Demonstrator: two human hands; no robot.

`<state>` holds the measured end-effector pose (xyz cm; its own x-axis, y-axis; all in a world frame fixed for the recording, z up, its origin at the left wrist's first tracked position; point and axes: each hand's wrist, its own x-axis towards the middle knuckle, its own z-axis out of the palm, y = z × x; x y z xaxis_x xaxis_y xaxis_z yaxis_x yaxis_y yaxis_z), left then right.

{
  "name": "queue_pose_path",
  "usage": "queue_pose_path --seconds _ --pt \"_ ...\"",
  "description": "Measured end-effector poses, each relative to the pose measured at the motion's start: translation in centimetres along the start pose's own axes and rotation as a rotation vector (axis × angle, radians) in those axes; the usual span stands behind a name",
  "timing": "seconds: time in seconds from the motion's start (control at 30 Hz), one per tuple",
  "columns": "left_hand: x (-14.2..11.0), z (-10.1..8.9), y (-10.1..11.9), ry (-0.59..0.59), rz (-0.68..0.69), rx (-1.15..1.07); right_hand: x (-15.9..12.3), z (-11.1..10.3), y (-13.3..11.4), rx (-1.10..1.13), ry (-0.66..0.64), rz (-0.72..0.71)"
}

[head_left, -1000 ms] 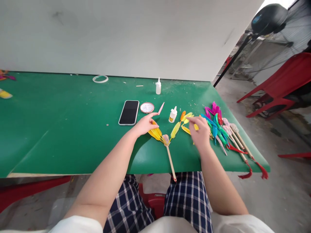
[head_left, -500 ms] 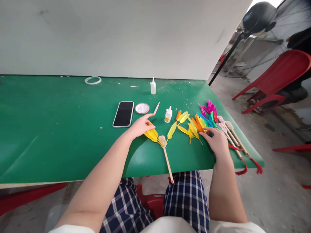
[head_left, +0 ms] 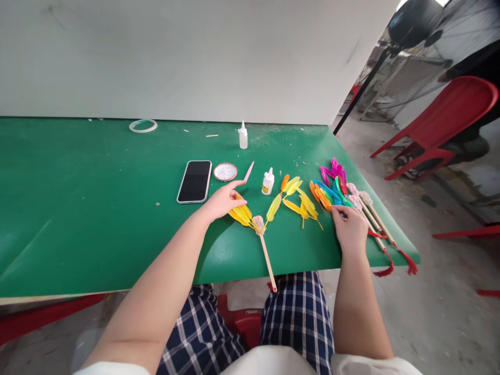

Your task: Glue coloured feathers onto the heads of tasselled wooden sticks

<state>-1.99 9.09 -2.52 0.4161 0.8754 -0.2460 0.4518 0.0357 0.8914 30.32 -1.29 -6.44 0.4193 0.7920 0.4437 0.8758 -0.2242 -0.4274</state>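
Holding yellow feathers (head_left: 241, 213) in the left hand (head_left: 222, 202) with forefinger outstretched, at the head of a wooden stick (head_left: 267, 259) jutting over the front edge of the green desk (head_left: 97, 213); pinching orange feathers (head_left: 321, 197) in the right hand (head_left: 350, 227), beside blue feathers (head_left: 332, 194) near the desk's right edge.

Stick (head_left: 267, 263) — matt wood, phone screen (head_left: 195, 181) — glossy

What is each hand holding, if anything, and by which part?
The right hand seems to pinch orange feathers by their near ends. The left hand touches yellow feathers at their outer ends; whether gripped or merely pressed can't be told.
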Motion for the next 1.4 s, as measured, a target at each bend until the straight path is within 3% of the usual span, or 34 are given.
queue_pose_path --seconds 0.13,0.4,0.57,0.77,0.9,1.03,1.2,1.4 --pt "0.1 0.0 -0.2 0.005 0.005 0.011 0.1 0.0 0.0 0.032 0.013 0.066" --pt "0.0 0.0 -0.1 0.001 0.002 0.016 0.1 0.6 0.3 -0.083 -0.076 -0.002" --pt "0.0 0.0 -0.1 -0.001 0.007 0.018 0.1 0.3 0.0 -0.055 -0.050 0.019" --pt "0.0 0.1 -0.1 -0.006 0.008 0.017 0.1 -0.1 -0.4 0.174 0.132 0.226" --pt "-0.1 0.1 -0.1 -0.005 0.007 0.023 0.0 -0.3 -0.7 0.294 0.131 0.291" --pt "-0.1 0.0 -0.1 -0.008 0.015 0.020 -0.2 -0.5 -1.4 0.244 -0.011 0.280" --pt "0.0 0.0 -0.2 -0.009 0.015 0.010 -0.3 -0.4 -2.0 0.052 -0.161 0.068" --pt "0.1 0.0 -0.4 -0.012 0.017 0.021 0.0 -0.4 -1.6 -0.057 -0.049 0.194"
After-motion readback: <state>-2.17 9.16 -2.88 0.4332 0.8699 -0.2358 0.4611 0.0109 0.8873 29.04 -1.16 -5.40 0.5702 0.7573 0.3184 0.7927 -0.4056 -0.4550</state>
